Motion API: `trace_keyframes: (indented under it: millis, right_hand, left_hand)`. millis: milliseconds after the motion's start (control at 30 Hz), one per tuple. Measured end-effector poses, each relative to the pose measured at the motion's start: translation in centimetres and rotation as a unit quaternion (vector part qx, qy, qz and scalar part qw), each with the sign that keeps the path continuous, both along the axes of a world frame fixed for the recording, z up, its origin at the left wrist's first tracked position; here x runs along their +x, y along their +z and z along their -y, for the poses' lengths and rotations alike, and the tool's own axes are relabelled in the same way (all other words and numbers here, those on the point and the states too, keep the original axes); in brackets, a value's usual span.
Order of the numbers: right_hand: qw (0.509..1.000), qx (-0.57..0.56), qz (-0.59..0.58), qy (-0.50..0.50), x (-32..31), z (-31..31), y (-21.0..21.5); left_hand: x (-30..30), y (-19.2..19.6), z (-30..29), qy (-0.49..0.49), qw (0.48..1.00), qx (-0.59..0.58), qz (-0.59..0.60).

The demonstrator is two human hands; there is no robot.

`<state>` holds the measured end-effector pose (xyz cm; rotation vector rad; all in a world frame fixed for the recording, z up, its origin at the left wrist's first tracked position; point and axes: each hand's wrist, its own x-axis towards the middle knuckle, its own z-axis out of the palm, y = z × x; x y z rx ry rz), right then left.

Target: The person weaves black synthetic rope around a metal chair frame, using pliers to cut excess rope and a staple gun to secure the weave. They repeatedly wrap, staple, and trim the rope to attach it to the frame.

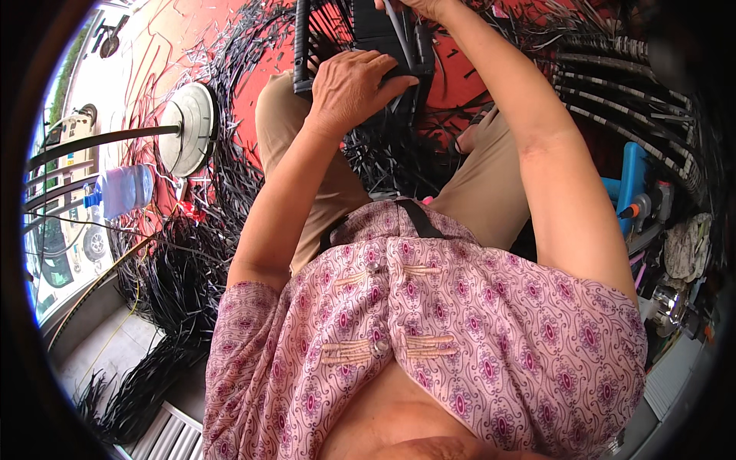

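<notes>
A dark frame (302, 46) partly woven with black flat strips (371, 32) stands between my knees at the top of the view. My left hand (349, 88) lies across its near edge, fingers stretched and thumb held out. At the upper edge of the picture my right hand (420, 6) is partly cut off. Its fingers close round the upper end of a grey flat strip (401, 34), which slants down to the frame's right side. Loose black strip ends (391, 157) hang in a tangle beneath the frame.
Heaps of black strips (180, 268) cover the red floor (249, 61) on the left. A round metal base (188, 126) and a large water bottle (129, 190) are there too. To the right are wrapped curved rods (621, 111), a blue plastic piece (632, 172) and an orange-tipped tool (640, 207).
</notes>
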<state>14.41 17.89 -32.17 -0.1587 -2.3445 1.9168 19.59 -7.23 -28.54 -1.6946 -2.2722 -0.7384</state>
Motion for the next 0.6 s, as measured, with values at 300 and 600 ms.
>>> trace_keyframes:
  millis: [300,600]
  right_hand:
    - [0.977,-0.084,0.149,0.125,1.9,2.1,-11.1]
    - [0.951,-0.157,0.195,0.181,3.6,1.5,-12.8]
  left_hand:
    - [-0.4,-0.5,0.4,-0.058,0.998,0.007,0.024]
    - [-0.7,1.4,-1.3,-0.181,0.977,-0.036,0.11]
